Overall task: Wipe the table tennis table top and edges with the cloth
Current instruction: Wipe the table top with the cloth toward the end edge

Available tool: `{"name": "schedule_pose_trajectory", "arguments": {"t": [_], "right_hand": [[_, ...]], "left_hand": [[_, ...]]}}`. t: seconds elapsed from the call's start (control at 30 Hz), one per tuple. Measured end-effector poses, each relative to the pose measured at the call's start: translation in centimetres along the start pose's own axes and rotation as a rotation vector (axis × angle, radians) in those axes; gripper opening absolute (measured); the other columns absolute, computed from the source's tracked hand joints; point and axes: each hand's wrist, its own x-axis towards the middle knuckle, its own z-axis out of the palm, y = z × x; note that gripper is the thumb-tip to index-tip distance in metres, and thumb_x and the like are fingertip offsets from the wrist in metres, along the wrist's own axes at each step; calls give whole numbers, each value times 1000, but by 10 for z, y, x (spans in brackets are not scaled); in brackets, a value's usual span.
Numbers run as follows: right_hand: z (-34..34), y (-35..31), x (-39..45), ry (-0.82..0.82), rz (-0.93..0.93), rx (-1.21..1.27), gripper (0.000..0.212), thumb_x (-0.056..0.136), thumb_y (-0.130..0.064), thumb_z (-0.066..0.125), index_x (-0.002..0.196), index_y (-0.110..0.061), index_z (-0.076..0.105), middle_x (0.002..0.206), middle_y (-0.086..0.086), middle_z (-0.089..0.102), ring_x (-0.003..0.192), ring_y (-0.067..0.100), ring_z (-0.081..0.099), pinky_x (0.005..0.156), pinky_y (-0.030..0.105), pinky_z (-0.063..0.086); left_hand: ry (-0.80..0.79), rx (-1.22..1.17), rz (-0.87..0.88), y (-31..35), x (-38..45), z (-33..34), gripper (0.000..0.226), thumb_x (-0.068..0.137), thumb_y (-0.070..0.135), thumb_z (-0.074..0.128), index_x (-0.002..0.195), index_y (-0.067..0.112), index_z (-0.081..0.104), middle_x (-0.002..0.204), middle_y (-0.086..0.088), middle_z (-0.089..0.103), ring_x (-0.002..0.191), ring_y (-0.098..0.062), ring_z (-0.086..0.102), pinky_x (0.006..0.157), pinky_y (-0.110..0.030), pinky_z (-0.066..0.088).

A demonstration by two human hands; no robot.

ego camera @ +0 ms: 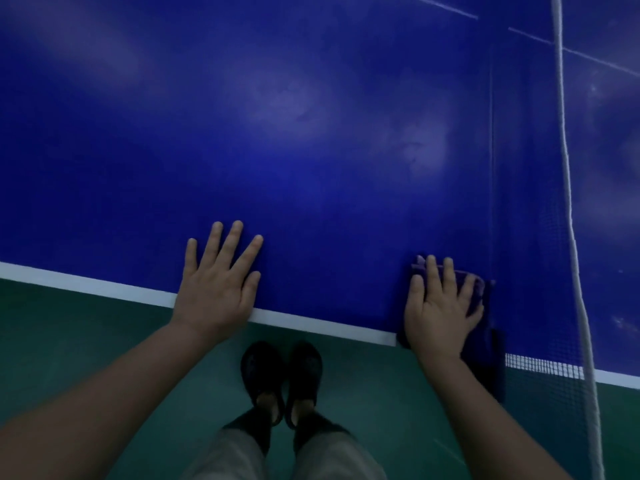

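The blue table tennis table top [311, 140] fills the upper view, with a white line [104, 289] along its near edge. My left hand [218, 282] lies flat on the top at that edge, fingers spread and straight. My right hand [441, 306] presses flat on a dark purple cloth [476, 280] at the near edge, just left of the net. Most of the cloth is hidden under the palm, and part of it drapes over the edge.
The net [571, 237] with its white top band crosses the table at the right, and its dark post clamp [497, 362] sits beside my right wrist. Below lies green floor [69, 341], where my feet in dark shoes [282, 375] stand close to the table.
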Motion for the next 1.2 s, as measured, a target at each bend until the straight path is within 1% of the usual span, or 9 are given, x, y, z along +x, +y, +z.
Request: {"name": "schedule_pose_trajectory", "arguments": {"t": [0.23, 0.47, 0.63, 0.77, 0.83, 0.9, 1.0, 1.1, 1.2], "right_hand": [[22, -94, -40, -84, -243, -26, 58, 102, -59, 11, 157, -42, 9, 167, -12, -2, 152, 25, -15, 119, 58, -10], [41, -179, -85, -131, -454, -25, 58, 103, -58, 11, 158, -40, 9, 168, -9, -2, 152, 27, -18, 117, 59, -12], [56, -223, -122, -136, -473, -21, 58, 104, -57, 15, 158, -38, 12, 168, -9, 1, 152, 27, -16, 117, 57, -11], [49, -244, -139, -209, -447, -9, 63, 100, -58, 5, 159, -36, 4, 167, -9, -4, 152, 25, -19, 118, 56, -11], [41, -246, -145, -251, -483, 30, 59, 105, -51, 13, 159, -33, -2, 167, -12, -6, 152, 21, -17, 121, 53, -9], [32, -237, -148, -208, -447, 94, 59, 107, -43, 26, 159, -31, 0, 167, -13, -4, 153, 18, -13, 124, 49, -2], [24, -204, -149, -69, -121, 142, 61, 104, -41, 41, 159, -26, 17, 168, -3, 7, 153, 28, 2, 122, 44, 11], [27, -185, -157, -114, 43, 268, 58, 101, -45, 50, 153, -23, 37, 153, 4, 36, 138, 27, 33, 111, 39, 34], [36, -189, -169, -146, 48, 484, 51, 97, -37, 61, 144, -21, 51, 132, 4, 52, 114, 17, 53, 96, 32, 49]], "left_hand": [[-10, -29, -27, -13, -7, -8, 66, 95, 53, 13, 156, 28, 16, 165, -1, 4, 152, -21, -8, 122, -48, -4], [-52, -37, -54, -66, -25, -27, 69, 93, 55, 9, 156, 29, 18, 164, 1, 3, 152, -21, -7, 121, -49, -2], [-79, -53, -10, -102, -41, -34, 68, 94, 53, 11, 155, 27, 25, 165, -2, 9, 152, -22, -3, 121, -49, 1], [-110, -143, 6, -102, -51, -44, 75, 89, 57, 2, 154, 28, 29, 165, -3, 8, 152, -21, -6, 120, -41, -7], [-132, -197, -2, -96, -51, -49, 81, 85, 60, -2, 154, 29, 29, 166, -4, 6, 152, -22, -9, 120, -40, -9], [-152, -225, -20, -90, -49, -52, 83, 85, 65, 1, 153, 29, 30, 166, -6, 5, 152, -24, -11, 120, -43, -8], [-183, -234, -67, -74, -48, -55, 72, 95, 66, 26, 151, 22, 34, 166, -10, 3, 151, -27, -10, 120, -43, -6], [-115, -331, -114, -51, -49, -61, 54, 96, 51, 50, 136, 15, 49, 156, -10, 31, 145, -27, 20, 118, -40, 19], [-63, -621, -206, -35, -53, -65, 43, 92, 31, 63, 128, 14, 49, 122, -5, 59, 111, -21, 51, 96, -37, 46]]}}
